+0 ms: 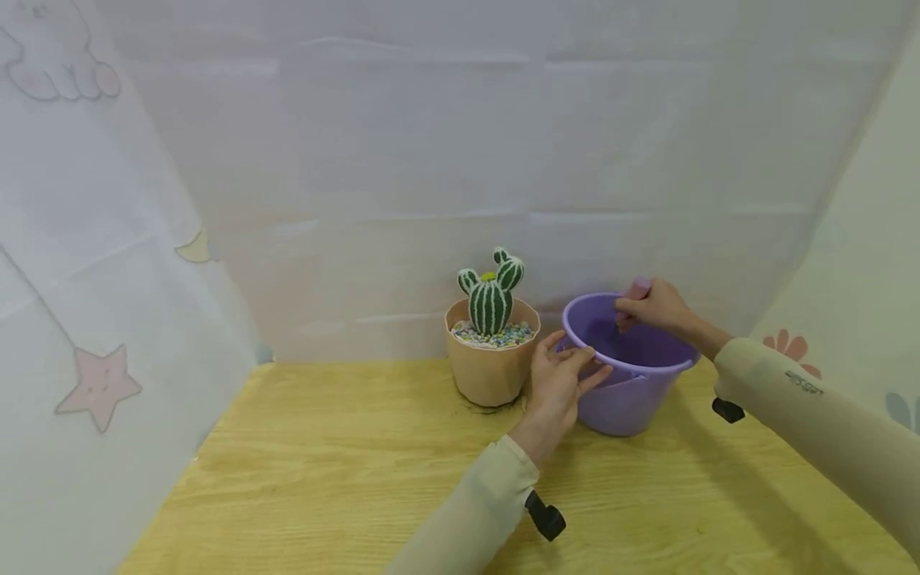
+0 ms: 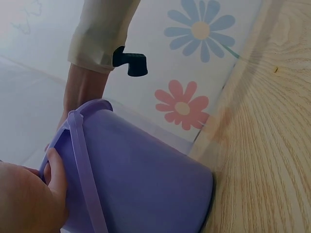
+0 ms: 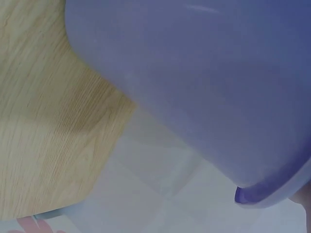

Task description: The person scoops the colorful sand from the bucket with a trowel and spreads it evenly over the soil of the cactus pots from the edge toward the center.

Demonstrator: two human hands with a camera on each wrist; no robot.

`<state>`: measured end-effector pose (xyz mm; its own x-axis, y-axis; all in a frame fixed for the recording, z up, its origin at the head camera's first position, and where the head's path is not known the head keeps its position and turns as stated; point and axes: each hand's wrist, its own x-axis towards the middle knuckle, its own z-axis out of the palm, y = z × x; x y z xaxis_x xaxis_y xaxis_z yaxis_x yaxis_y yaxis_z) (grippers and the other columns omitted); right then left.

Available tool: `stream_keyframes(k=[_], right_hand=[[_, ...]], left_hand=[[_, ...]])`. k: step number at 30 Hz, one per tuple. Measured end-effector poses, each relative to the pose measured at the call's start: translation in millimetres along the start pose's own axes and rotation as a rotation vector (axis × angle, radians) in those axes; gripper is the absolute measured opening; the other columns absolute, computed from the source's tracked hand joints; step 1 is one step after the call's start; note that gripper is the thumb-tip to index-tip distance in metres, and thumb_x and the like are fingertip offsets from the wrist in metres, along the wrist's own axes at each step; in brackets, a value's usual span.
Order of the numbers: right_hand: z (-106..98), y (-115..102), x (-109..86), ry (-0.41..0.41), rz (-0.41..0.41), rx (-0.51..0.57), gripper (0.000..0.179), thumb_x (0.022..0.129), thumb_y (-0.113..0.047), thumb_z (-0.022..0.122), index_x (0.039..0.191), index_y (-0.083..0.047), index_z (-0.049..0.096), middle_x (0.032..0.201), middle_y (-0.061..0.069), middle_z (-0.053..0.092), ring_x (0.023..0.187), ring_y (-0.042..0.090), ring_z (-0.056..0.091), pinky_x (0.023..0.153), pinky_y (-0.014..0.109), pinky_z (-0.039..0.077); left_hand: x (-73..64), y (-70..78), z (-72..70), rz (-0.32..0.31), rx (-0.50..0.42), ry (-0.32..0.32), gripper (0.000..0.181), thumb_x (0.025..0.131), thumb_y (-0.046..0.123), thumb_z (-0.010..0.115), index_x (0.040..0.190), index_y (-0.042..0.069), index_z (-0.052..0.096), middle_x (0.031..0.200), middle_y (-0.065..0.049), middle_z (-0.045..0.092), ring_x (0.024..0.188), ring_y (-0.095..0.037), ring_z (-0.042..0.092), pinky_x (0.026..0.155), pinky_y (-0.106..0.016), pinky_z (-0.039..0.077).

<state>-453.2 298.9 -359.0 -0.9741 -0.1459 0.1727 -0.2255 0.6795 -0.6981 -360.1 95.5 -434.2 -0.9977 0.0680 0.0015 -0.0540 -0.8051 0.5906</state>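
A purple bucket (image 1: 621, 407) stands on the wooden table, to the right of a potted cactus. At the bucket's near left rim, my left hand (image 1: 557, 383) pinches the edge between thumb and fingers; the left wrist view also has the fingers at the rim beside the bucket's handle strap (image 2: 87, 179). My right hand (image 1: 663, 307) reaches over the far right rim and grips a pink handle (image 1: 640, 287) at the bucket's mouth. What the handle belongs to is mostly hidden by the hand and bucket. In the right wrist view the bucket wall (image 3: 194, 82) fills much of the picture.
Just left of the bucket, a peach pot (image 1: 485, 371) holds a green and white striped cactus (image 1: 491, 310) over coloured pebbles. Some dark bits lie by its base. The wooden table (image 1: 323, 463) meets a pale cloth backdrop (image 1: 395, 160) behind.
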Motion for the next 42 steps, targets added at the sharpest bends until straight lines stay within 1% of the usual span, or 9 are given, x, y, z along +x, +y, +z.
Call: stream_keyframes(k=[4,8,14,19,22,25,29,34,42], right_hand=[[-4,2,1.2,-0.002,0.025,-0.025,0.028,0.097,-0.018,0.069,0.100,0.010,0.073,0.084,0.015,0.075,0.079,0.031,0.075,0.074,0.011,0.050],[-5,6,3.8,-0.008,0.044,-0.007,0.029,0.097,-0.018,0.069,0.099,0.010,0.073,0.082,0.015,0.075,0.078,0.029,0.075,0.075,0.013,0.051],[-4,18,5.1,-0.039,0.084,0.092,0.024,0.096,-0.012,0.069,0.090,0.011,0.075,0.080,0.019,0.073,0.078,0.032,0.075,0.077,0.031,0.059],[6,23,6.2,-0.112,0.109,0.173,0.024,0.096,-0.009,0.068,0.090,0.014,0.074,0.083,0.023,0.073,0.079,0.038,0.074,0.082,0.043,0.059],[10,23,4.0,-0.116,0.092,0.210,0.025,0.096,-0.007,0.068,0.091,0.017,0.072,0.082,0.024,0.072,0.078,0.039,0.073,0.082,0.049,0.058],[9,26,0.5,-0.130,0.063,0.257,0.025,0.096,-0.006,0.066,0.091,0.017,0.071,0.081,0.023,0.072,0.075,0.037,0.074,0.080,0.049,0.059],[4,31,-1.5,-0.215,0.005,0.351,0.026,0.097,-0.004,0.061,0.093,0.020,0.068,0.082,0.024,0.072,0.076,0.035,0.074,0.077,0.045,0.060],[-4,31,-2.9,-0.316,-0.027,0.439,0.030,0.102,-0.001,0.054,0.100,0.027,0.063,0.086,0.029,0.070,0.079,0.037,0.073,0.082,0.047,0.058],[-23,20,-10.3,-0.361,-0.001,0.621,0.024,0.103,0.006,0.050,0.100,0.025,0.066,0.084,0.026,0.072,0.078,0.037,0.074,0.081,0.042,0.059]], left_hand=[[1.6,-0.6,1.7,0.002,0.007,-0.002,0.058,0.086,-0.016,0.071,0.136,0.003,0.048,0.105,-0.022,0.056,0.083,-0.030,0.067,0.076,-0.048,0.061],[2.9,-0.3,0.8,0.003,0.013,0.011,0.058,0.086,-0.016,0.070,0.136,0.003,0.048,0.105,-0.022,0.055,0.083,-0.031,0.068,0.075,-0.048,0.061],[4.9,-0.1,-2.6,-0.008,0.013,0.018,0.060,0.086,-0.017,0.070,0.138,0.002,0.048,0.106,-0.022,0.054,0.084,-0.032,0.067,0.075,-0.048,0.061],[5.7,-0.1,-5.6,-0.009,0.019,0.021,0.061,0.086,-0.017,0.069,0.139,0.001,0.047,0.106,-0.022,0.055,0.084,-0.031,0.067,0.075,-0.047,0.061],[5.3,-0.3,-6.8,-0.012,0.021,0.019,0.060,0.086,-0.017,0.069,0.139,0.001,0.047,0.105,-0.021,0.055,0.083,-0.031,0.067,0.075,-0.047,0.061],[4.5,-0.2,-7.3,-0.013,0.025,0.015,0.060,0.087,-0.017,0.069,0.139,0.001,0.047,0.105,-0.021,0.055,0.083,-0.031,0.067,0.075,-0.048,0.061],[3.2,0.4,-7.6,-0.018,0.026,0.019,0.060,0.086,-0.018,0.069,0.138,0.001,0.047,0.105,-0.021,0.054,0.082,-0.030,0.067,0.075,-0.048,0.061],[2.2,2.1,-5.8,-0.029,0.022,0.006,0.060,0.086,-0.018,0.069,0.139,0.000,0.046,0.105,-0.021,0.054,0.082,-0.031,0.066,0.075,-0.048,0.061],[4.2,3.6,-2.2,-0.032,0.009,-0.008,0.059,0.087,-0.018,0.068,0.138,0.000,0.045,0.105,-0.022,0.054,0.082,-0.031,0.066,0.075,-0.049,0.061]])
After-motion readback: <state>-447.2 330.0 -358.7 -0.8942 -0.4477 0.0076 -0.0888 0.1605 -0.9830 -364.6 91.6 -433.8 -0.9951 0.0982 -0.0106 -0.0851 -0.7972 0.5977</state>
